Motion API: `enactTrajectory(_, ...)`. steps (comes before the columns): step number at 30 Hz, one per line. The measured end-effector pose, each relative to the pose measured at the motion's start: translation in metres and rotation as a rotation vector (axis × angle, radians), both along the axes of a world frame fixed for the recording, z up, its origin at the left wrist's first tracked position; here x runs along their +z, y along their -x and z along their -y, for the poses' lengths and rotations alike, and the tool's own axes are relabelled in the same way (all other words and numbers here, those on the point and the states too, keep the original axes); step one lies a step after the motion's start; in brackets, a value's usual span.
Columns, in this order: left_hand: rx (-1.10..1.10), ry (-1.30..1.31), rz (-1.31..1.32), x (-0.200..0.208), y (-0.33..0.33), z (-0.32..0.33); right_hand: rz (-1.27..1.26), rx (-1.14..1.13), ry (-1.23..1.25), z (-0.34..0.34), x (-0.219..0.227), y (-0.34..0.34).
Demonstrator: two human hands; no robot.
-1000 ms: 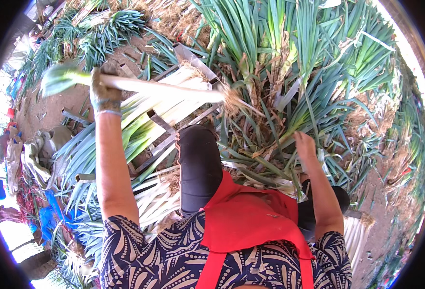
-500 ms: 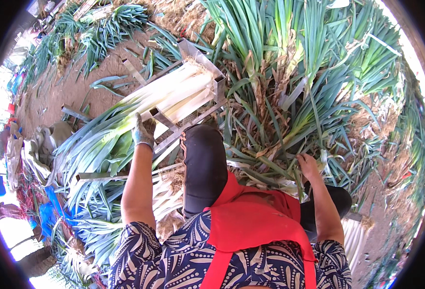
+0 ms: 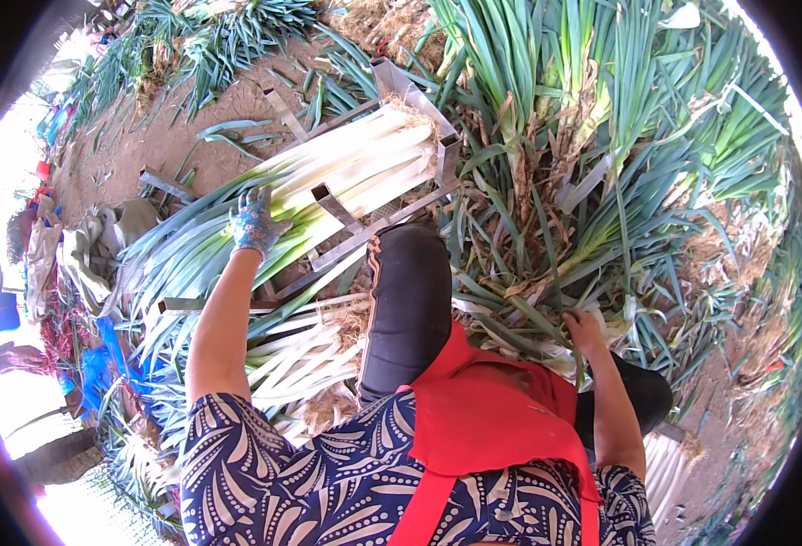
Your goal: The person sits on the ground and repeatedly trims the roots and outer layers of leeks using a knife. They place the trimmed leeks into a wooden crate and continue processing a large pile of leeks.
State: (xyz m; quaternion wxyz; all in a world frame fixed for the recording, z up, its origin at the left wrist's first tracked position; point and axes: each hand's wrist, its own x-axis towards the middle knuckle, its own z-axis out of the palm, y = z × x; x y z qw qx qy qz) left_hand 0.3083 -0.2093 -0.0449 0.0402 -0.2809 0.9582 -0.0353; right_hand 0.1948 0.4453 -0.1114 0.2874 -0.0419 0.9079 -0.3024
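Observation:
A bundle of leeks (image 3: pixel 355 168) lies in a metal frame (image 3: pixel 446 162), white ends and roots toward the frame's far right end, green leaves fanning out to the left. My left hand (image 3: pixel 257 223), in a pale blue patterned glove, rests on the green part of that bundle with its fingers spread. By my right knee, my bare right hand (image 3: pixel 586 333) has its fingers curled round a long green leek leaf (image 3: pixel 578 369), which hangs below it. Loose leeks and dry leaves (image 3: pixel 528 314) lie beside that hand.
Upright metal posts (image 3: pixel 335 207) stick up along the frame. More leeks (image 3: pixel 301 364) lie left of my bent leg (image 3: pixel 407 314). A large leek heap (image 3: pixel 637 146) fills the far right. Cloth sacks (image 3: pixel 110 241) and blue plastic (image 3: pixel 100 364) are at the left.
My left hand has shifted left from the bundle's near edge onto its top, and its fingers have spread. The right hand stays by the leaves. The whole view has shifted slightly.

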Motion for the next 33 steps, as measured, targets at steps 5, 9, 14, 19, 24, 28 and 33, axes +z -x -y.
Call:
enactTrajectory(5, 0.072, -0.046, 0.069, -0.004, -0.023, 0.021, 0.042, -0.053, 0.015, -0.001, -0.006, -0.005)
enactTrajectory(9, -0.004, -0.060, -0.109, -0.010, -0.033, 0.032, 0.012, 0.043, 0.011, 0.001, -0.008, -0.007)
enactTrajectory(14, -0.175, 0.003, -0.174, -0.015, -0.037, 0.035, -0.048, 0.060, 0.031, 0.013, 0.005, -0.007)
enactTrajectory(19, -0.278, -0.092, -0.150, 0.001, -0.048, 0.039, 0.012, 0.038, 0.018, 0.016, 0.008, -0.008)
enactTrajectory(24, -0.202, -0.111, -0.026, 0.007, -0.051, 0.031, -0.062, 0.142, 0.060, 0.013, -0.012, -0.005)
enactTrajectory(28, -0.157, -0.155, 0.002, -0.014, -0.052, 0.031, -0.098, 0.166, 0.068, 0.012, -0.018, -0.003)
enactTrajectory(33, 0.086, -0.660, -0.800, -0.016, -0.058, 0.073, 0.048, 0.071, 0.067, 0.015, -0.011, -0.006)
